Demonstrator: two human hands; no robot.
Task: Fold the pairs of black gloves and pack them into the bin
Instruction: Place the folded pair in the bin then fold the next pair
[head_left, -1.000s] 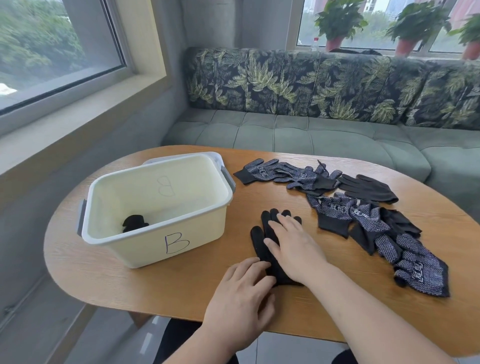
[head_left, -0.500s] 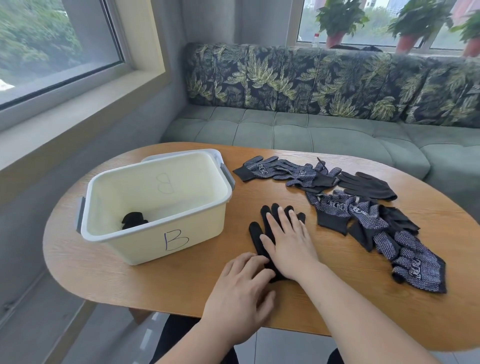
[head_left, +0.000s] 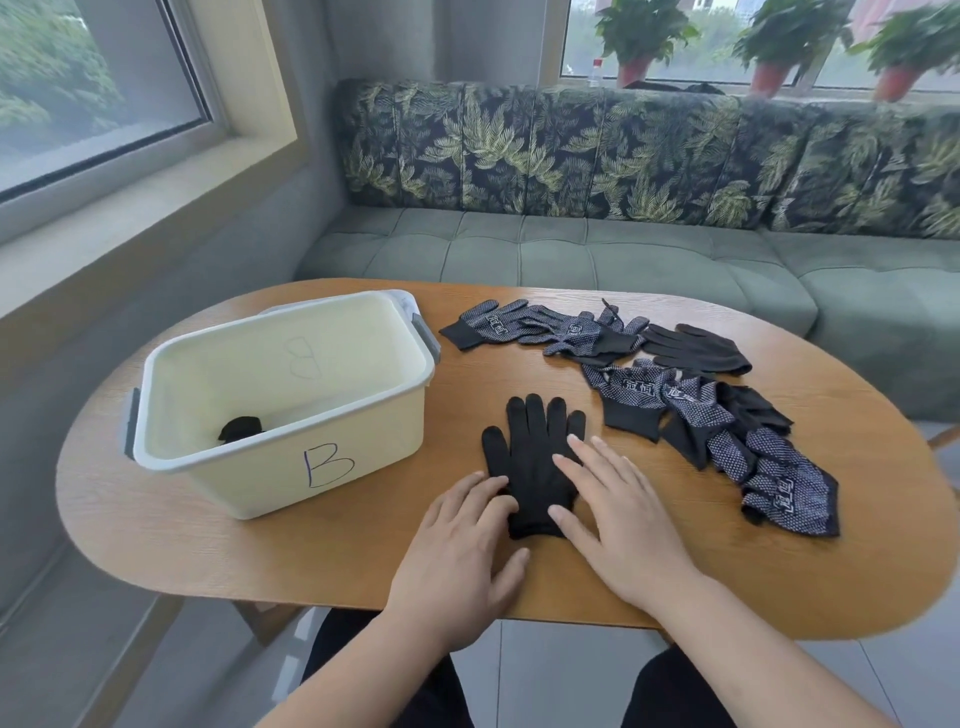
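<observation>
- Both hands lie palm down on the table (head_left: 779, 571) just right of the bin (head_left: 249, 478), fingers straight and slightly spread, gripping nothing.
- Left hand (head_left: 457, 551): the forearm comes up from the table's near edge, and the fingertips touch the black glove (head_left: 530, 457) at its bin-side edge, near the cuff.
- Right hand (head_left: 623, 525): angled toward the bin, with the fingers laid over the glove's far-from-bin side and the thumb down by the cuff.
- Black glove: plain black knit, lying flat and smooth between the 2 hands. Its 4 fingers and thumb are spread and point away from the person, the cuff nearest them. Whether it is 1 glove or 2 stacked cannot be told.
- Bin: cream plastic with grey handles, open, and a handwritten "B" on its front wall. 1 small dark folded bundle (head_left: 240, 429) sits inside on the bottom, close to the front wall.
- Farther right of the bin, a loose pile of gloves (head_left: 691, 410) lies overlapping, some plain black, others blue-dotted with white print.
</observation>
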